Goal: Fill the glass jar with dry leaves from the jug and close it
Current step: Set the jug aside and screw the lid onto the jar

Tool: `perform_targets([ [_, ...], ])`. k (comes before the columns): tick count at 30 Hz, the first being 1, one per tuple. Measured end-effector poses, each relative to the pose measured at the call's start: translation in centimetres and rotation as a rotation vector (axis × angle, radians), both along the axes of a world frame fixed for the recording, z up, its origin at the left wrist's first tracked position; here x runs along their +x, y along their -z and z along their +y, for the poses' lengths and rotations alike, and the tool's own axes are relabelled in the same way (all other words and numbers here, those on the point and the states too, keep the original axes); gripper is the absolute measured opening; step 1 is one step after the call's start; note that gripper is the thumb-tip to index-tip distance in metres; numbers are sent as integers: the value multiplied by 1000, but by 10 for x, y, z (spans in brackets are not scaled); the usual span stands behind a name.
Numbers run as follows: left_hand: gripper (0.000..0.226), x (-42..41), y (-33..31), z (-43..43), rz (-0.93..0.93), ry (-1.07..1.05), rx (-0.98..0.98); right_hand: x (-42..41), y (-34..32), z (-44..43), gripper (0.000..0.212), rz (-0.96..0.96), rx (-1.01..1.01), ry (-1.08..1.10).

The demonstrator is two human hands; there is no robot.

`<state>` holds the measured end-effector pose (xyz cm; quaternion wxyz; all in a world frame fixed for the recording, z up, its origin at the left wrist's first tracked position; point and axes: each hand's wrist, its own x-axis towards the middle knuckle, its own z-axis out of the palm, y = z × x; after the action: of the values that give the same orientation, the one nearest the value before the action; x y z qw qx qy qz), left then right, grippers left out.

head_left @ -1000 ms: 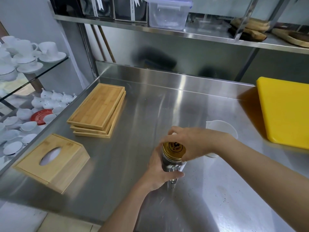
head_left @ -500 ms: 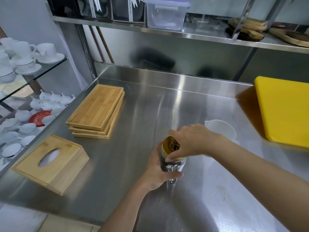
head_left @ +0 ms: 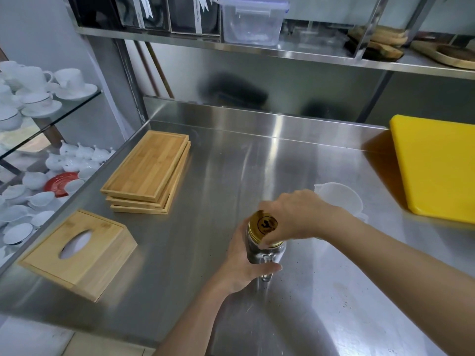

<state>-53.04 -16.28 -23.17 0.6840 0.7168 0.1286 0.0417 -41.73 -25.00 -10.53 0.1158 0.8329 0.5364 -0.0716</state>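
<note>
While our left hand wraps around the clear glass jar with a side handle, holding its body from the left with the thumb across the front, our right hand curls over the round gold metal lid and pinches its rim between fingers and thumb. The lid sits tilted on the jar's mouth, its dark emblem facing us. The jar stands near the middle of the stainless steel worktop, with small dark specks scattered on the steel around it. Just behind our right wrist stands the translucent white plastic jug, partly hidden. A thick yellow cutting board lies to the right, a stack of rectangular bamboo trays to the left, and a bamboo tissue box nearer the front left edge.
</note>
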Motion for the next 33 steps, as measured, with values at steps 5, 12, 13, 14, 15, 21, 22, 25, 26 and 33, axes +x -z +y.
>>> perform_targets([
  [5,103,0,0,0,-9,-5,29,5,-3,1,60,92,43,-47],
  [12,96,0,-1,1,10,9,57,4,-3,5,65,-53,105,13],
  [13,97,0,-1,1,4,5,45,5,-3,4,63,52,72,10],
  [14,99,0,-1,1,-7,3,36,4,-5,3,61,187,19,-18],
  [15,100,0,0,2,-13,4,34,5,-6,1,62,266,-37,-75],
  [21,103,0,0,3,11,24,43,5,0,3,58,76,61,-45],
  [22,102,1,1,3,12,27,41,6,1,2,60,117,42,-67],
  [25,97,1,0,5,39,57,49,4,2,-1,67,248,-84,-167],
  [26,95,2,0,7,41,68,53,4,4,-1,68,237,-100,-181],
  [33,89,4,-3,14,-10,179,63,6,30,-7,53,-19,174,-345],
])
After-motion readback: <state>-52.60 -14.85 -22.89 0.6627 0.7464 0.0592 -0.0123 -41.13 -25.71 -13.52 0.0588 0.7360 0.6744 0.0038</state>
